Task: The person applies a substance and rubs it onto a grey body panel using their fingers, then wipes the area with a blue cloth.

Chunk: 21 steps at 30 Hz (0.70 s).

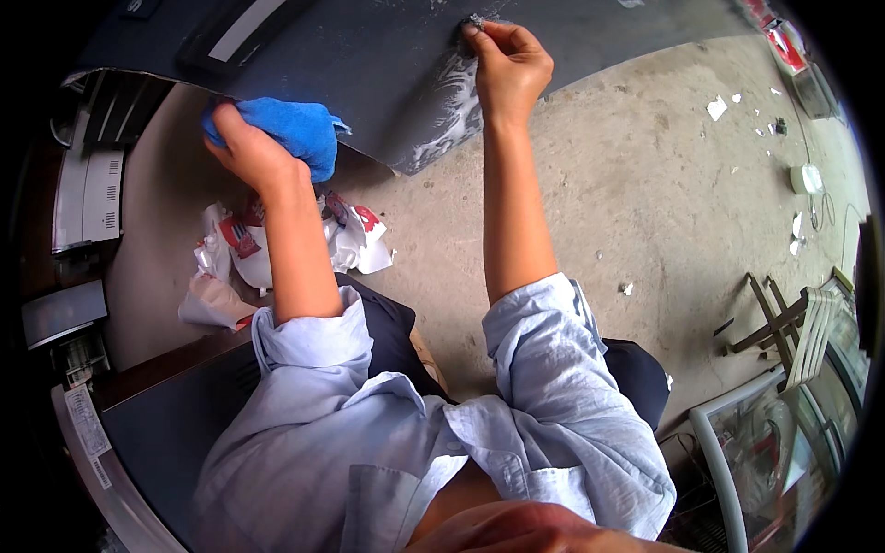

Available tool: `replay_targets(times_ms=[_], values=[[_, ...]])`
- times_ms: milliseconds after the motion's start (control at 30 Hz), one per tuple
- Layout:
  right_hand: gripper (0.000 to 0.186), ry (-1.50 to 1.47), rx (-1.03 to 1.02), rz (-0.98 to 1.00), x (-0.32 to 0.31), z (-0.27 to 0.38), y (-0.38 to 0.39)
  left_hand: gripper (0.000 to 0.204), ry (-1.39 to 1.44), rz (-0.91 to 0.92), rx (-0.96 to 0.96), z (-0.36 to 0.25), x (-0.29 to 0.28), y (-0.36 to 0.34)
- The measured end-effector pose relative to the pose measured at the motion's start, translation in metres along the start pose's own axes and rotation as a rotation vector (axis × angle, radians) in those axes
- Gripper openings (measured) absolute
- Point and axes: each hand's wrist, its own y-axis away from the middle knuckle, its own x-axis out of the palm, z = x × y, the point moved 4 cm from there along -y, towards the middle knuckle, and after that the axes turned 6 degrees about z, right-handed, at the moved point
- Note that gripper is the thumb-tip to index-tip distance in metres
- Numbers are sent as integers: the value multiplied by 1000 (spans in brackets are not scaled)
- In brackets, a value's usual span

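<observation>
A dark grey panel (369, 55) spans the top of the view, streaked with whitish foam (442, 120) toward its lower right part. My right hand (512, 74) pinches a small grey scouring pad (476, 22) against the panel, above the foam. My left hand (253, 152) grips a bunched blue cloth (295, 134) at the panel's lower edge on the left. A recessed slot with a light strip (240, 28) shows on the panel's upper left.
Crumpled white and red paper (355, 244) lies on the concrete floor (599, 212). Metal appliance housings (88, 198) line the left side. At right are paper scraps (716, 107), a folded metal stand (774, 327), framed glass panels (756, 442) and a white container (805, 180).
</observation>
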Motion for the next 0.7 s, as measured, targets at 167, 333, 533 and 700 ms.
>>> replay_targets(times_ms=[167,333,533,700], values=[[10,32,6,92,25,20,34,61,42,15,-9,-2,3,2],[9,23,-9,-67,-10,-5,-10,62,28,15,-12,-1,1,1],[8,26,-82,68,19,6,24,63,29,13,-29,-2,3,2],[10,-48,-4,-9,-5,-8,-7,62,-2,-16,-17,-2,-1,4]])
